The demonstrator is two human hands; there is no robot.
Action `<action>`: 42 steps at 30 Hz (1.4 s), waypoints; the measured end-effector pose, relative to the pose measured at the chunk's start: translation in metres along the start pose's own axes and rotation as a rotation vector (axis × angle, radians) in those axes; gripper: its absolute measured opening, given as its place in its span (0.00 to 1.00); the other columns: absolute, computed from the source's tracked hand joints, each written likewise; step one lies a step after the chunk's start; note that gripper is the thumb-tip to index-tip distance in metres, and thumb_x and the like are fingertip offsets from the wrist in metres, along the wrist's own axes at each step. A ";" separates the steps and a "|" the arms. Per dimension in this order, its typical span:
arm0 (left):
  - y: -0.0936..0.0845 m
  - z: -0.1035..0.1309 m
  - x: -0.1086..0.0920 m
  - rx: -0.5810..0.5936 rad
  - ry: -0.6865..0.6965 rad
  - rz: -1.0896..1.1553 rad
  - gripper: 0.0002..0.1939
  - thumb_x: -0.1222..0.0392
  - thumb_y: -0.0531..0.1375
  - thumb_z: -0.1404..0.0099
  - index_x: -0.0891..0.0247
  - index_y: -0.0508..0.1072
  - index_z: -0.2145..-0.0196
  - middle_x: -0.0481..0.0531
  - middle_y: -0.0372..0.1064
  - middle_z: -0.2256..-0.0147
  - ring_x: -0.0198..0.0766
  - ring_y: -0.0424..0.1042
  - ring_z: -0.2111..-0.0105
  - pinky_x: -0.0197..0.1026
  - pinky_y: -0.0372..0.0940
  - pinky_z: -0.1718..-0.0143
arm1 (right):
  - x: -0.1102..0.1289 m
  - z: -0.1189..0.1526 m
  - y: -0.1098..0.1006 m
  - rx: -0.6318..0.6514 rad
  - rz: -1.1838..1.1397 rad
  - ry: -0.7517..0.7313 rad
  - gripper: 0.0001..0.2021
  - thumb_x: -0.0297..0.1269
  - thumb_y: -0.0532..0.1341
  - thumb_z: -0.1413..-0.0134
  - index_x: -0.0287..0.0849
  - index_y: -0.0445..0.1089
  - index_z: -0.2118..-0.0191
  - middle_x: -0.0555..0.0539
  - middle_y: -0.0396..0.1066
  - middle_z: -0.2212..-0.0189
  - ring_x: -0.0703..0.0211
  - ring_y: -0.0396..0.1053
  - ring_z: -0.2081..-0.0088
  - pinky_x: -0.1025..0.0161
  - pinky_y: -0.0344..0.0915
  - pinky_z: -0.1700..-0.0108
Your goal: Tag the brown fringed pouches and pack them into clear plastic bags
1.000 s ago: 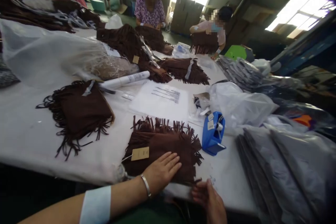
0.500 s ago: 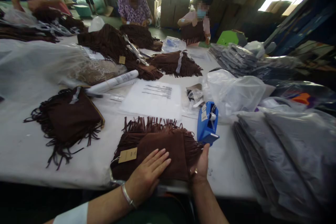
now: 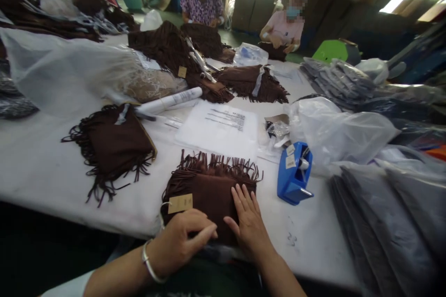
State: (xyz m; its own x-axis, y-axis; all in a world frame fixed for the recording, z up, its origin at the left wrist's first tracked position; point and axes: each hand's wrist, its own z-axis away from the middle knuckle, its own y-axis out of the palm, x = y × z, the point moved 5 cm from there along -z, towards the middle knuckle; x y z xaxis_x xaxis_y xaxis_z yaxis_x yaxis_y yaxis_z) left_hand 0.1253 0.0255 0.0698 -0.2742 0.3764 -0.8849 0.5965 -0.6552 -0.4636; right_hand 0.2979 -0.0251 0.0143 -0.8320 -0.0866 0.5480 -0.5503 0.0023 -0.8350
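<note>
A dark brown fringed bag lies at the near edge of the white table, its fringe pointing away from me. On its left part rests a tan tag. My right hand is flat on the bag's right side, fingers spread. Over the bag's near left corner is my left hand, its fingers curled; the fingertips are partly hidden, and whether they hold anything does not show. A blue tape dispenser stands to the right of the bag.
Another fringed bag lies at left. Behind are white printed sheets, a plastic roll and more brown bags. Grey wrapped packages are stacked at right, clear plastic behind them. Several people stand across the table.
My right hand has moved from the bag's right edge onto its top, and the right-hand fringe is now folded in. My left hand has shifted nearer and curled. The view has turned slightly left.
</note>
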 end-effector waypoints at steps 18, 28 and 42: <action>-0.093 -0.048 0.157 0.104 -0.885 1.035 0.23 0.45 0.62 0.42 0.71 0.72 0.62 0.58 0.75 0.67 0.41 0.74 0.66 0.44 0.65 0.57 | -0.068 -0.070 -0.016 0.481 -1.535 0.905 0.28 0.57 0.52 0.44 0.33 0.73 0.59 0.38 0.76 0.63 0.50 0.73 0.56 0.54 0.66 0.52; -0.050 -0.125 0.154 0.523 -0.743 1.199 0.26 0.42 0.57 0.38 0.70 0.73 0.57 0.55 0.76 0.63 0.44 0.73 0.59 0.45 0.61 0.49 | -0.069 -0.123 -0.007 0.622 -1.541 0.827 0.31 0.60 0.49 0.43 0.34 0.72 0.56 0.40 0.76 0.64 0.53 0.74 0.59 0.55 0.66 0.52; -0.045 -0.053 0.041 0.513 0.296 -0.034 0.26 0.56 0.63 0.40 0.57 0.65 0.45 0.56 0.60 0.42 0.49 0.50 0.38 0.56 0.37 0.36 | 0.009 -0.066 -0.031 0.416 -0.379 -0.273 0.33 0.39 0.65 0.50 0.50 0.55 0.39 0.48 0.53 0.38 0.45 0.48 0.36 0.41 0.39 0.35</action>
State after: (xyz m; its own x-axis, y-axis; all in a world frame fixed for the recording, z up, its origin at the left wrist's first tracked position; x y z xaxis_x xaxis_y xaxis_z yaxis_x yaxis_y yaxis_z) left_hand 0.1270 0.1053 0.0565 -0.0205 0.5209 -0.8534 0.1300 -0.8449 -0.5188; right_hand 0.3029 0.0398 0.0482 -0.5060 -0.2564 0.8235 -0.6841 -0.4621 -0.5643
